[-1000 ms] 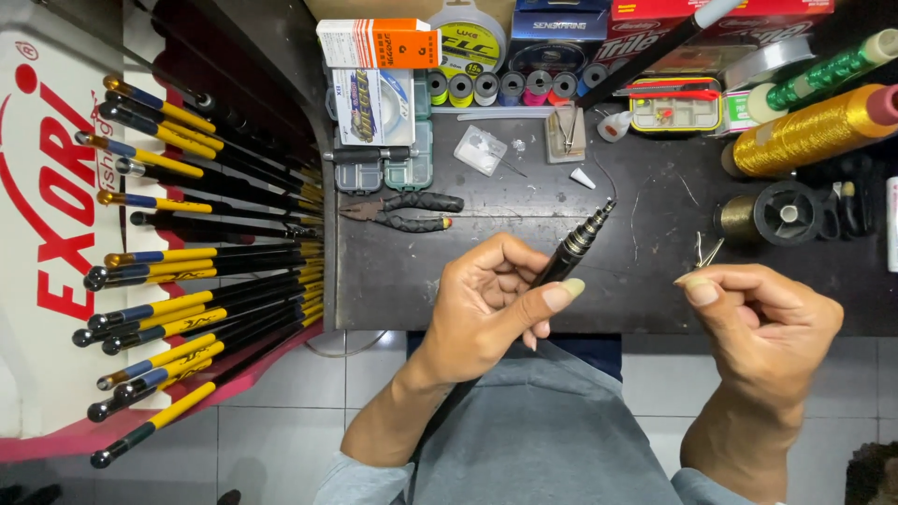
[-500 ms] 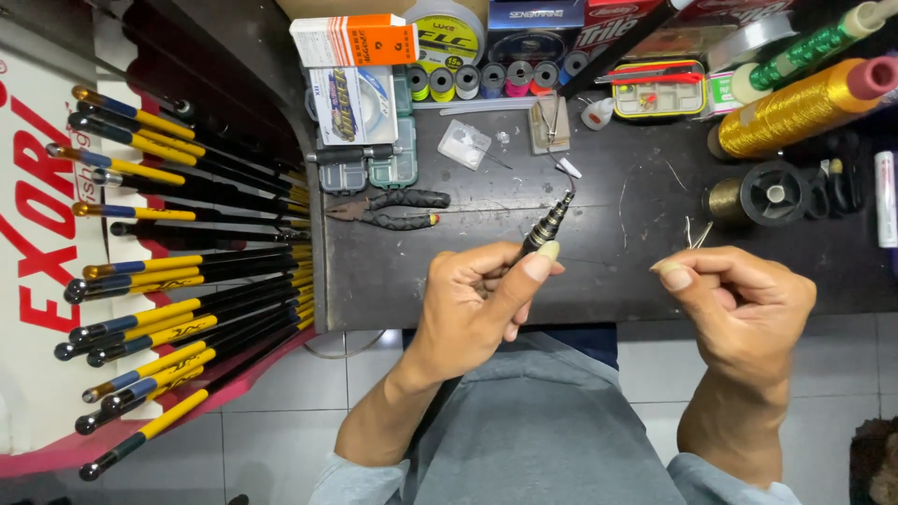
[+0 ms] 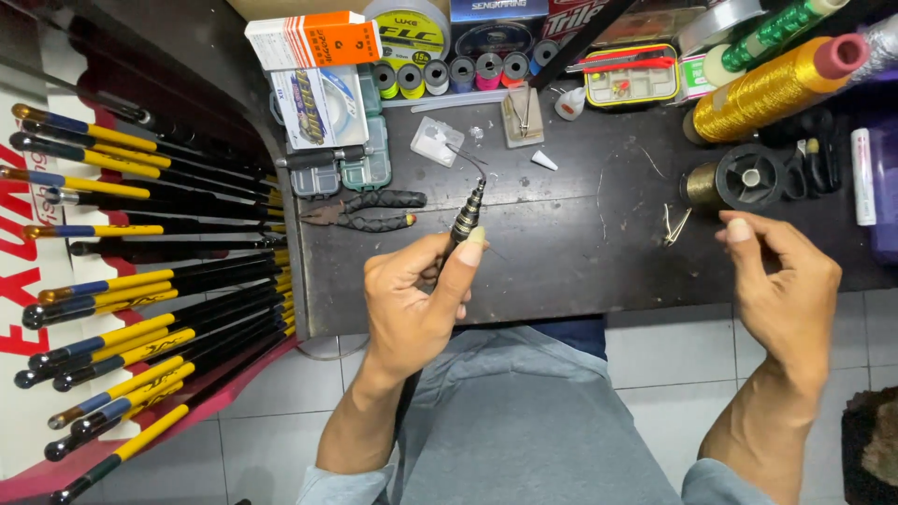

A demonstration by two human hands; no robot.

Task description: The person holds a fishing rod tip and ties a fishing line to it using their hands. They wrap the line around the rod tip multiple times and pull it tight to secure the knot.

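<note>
Since half a second ago the hands have drawn apart: right hand (image 3: 781, 281) now sits farther right, near the black spool (image 3: 748, 176), fingers pinched closed (whether on a line, cannot tell). Left hand (image 3: 416, 299) still grips the rod tip (image 3: 466, 217), thumb pressed along it; the tip points up over the table (image 3: 580, 252), just right of the pliers (image 3: 369, 210).

Table is dark, scratched, cluttered at the back: gold thread cone (image 3: 772, 89), small spools, tackle boxes. A rack of yellow-and-black rods (image 3: 131, 309) stands left. Floor is pale tile.
</note>
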